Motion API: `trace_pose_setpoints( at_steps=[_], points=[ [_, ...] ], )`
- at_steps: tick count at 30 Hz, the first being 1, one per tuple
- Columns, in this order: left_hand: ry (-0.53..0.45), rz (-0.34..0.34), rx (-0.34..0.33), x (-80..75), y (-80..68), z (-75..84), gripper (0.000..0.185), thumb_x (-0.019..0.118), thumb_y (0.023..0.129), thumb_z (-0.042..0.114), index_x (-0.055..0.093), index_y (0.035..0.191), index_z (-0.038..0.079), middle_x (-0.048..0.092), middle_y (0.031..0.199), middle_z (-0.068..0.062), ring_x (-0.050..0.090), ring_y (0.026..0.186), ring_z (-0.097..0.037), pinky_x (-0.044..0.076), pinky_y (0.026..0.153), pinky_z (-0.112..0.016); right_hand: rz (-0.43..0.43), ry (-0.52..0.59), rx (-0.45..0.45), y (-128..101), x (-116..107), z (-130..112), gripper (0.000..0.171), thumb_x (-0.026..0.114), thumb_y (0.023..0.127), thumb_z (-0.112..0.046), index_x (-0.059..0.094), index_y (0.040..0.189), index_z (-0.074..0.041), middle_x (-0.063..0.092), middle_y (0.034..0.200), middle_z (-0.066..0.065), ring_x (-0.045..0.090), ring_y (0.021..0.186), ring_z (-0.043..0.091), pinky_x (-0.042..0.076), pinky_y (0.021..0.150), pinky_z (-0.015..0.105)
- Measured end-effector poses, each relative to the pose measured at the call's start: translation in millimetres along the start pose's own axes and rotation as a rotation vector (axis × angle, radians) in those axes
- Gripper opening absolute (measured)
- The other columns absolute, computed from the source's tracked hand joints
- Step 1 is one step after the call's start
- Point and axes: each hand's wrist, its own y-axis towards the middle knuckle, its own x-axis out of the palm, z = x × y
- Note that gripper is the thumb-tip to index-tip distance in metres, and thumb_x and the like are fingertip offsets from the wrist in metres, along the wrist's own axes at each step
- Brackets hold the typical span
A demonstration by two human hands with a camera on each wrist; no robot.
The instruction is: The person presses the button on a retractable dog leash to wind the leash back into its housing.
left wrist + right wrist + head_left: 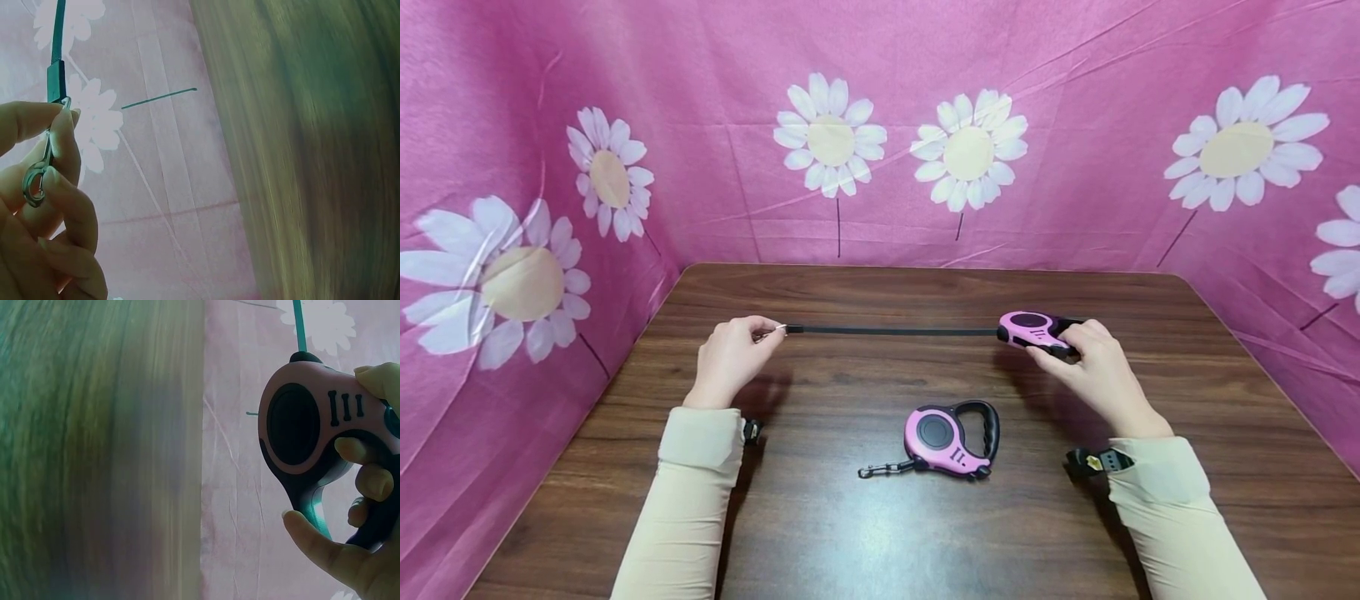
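Note:
My right hand grips the black handle of a pink and black retractable dog leash above the far right of the table. Out of its nose runs a dark strap, stretched straight across to my left hand. There, thumb and fingers pinch the metal snap hook at the strap's end. In the right wrist view, fingers curl through the handle's loop. Between the arms lies a second pink retractable leash on the table, strap wound in and its hook pointing left.
The brown wood-grain table has rounded far corners. Pink cloth printed with white daisies hangs behind it and on both sides. A black band sits at each sleeve cuff, such as the left cuff.

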Motion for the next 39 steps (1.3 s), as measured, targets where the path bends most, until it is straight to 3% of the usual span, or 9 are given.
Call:
trace_pose_setpoints(
  at_steps=[13, 25, 32, 39],
  points=[
    [0.021, -0.031, 0.026, 5.8, -0.8, 7.2, 0.035, 0.057, 0.093, 0.050, 0.075, 0.111, 0.026, 0.075, 0.094, -0.004, 0.069, 0.097, -0.031, 0.049, 0.075, -0.054, 0.008, 0.015, -0.026, 1.6, 2.7, -7.4, 0.025, 0.084, 0.073, -0.011, 0.060, 0.068, -0.006, 0.057, 0.069, 0.007, 0.040, 0.072, 0.014, 0.030, 0.064, 0.025],
    [0.020, -0.050, 0.049, 9.1, -2.1, 11.4, 0.034, 0.057, 0.092, 0.050, 0.075, 0.109, 0.027, 0.075, 0.093, -0.002, 0.069, 0.093, -0.027, 0.049, 0.074, -0.053, -0.027, 0.002, -0.010, 0.4, 3.2, -9.7, 0.024, 0.083, 0.075, -0.014, 0.061, 0.070, -0.005, 0.056, 0.071, 0.007, 0.042, 0.073, 0.017, 0.031, 0.065, 0.027],
    [0.020, -0.047, 0.065, 12.5, -2.7, 13.2, 0.032, 0.058, 0.092, 0.050, 0.076, 0.106, 0.028, 0.073, 0.084, 0.000, 0.068, 0.085, -0.025, 0.049, 0.070, -0.051, -0.048, 0.006, -0.003, 0.1, 5.4, -10.5, 0.025, 0.083, 0.076, -0.016, 0.061, 0.070, -0.006, 0.056, 0.073, 0.007, 0.043, 0.073, 0.017, 0.033, 0.065, 0.030],
    [0.021, -0.051, 0.073, 14.9, -2.8, 15.3, 0.031, 0.059, 0.092, 0.050, 0.076, 0.106, 0.028, 0.075, 0.092, -0.001, 0.069, 0.090, -0.025, 0.050, 0.071, -0.051, -0.071, 0.003, 0.014, -0.7, 6.8, -10.6, 0.024, 0.083, 0.077, -0.017, 0.062, 0.072, -0.005, 0.056, 0.074, 0.008, 0.044, 0.073, 0.018, 0.035, 0.065, 0.033]
  ],
)
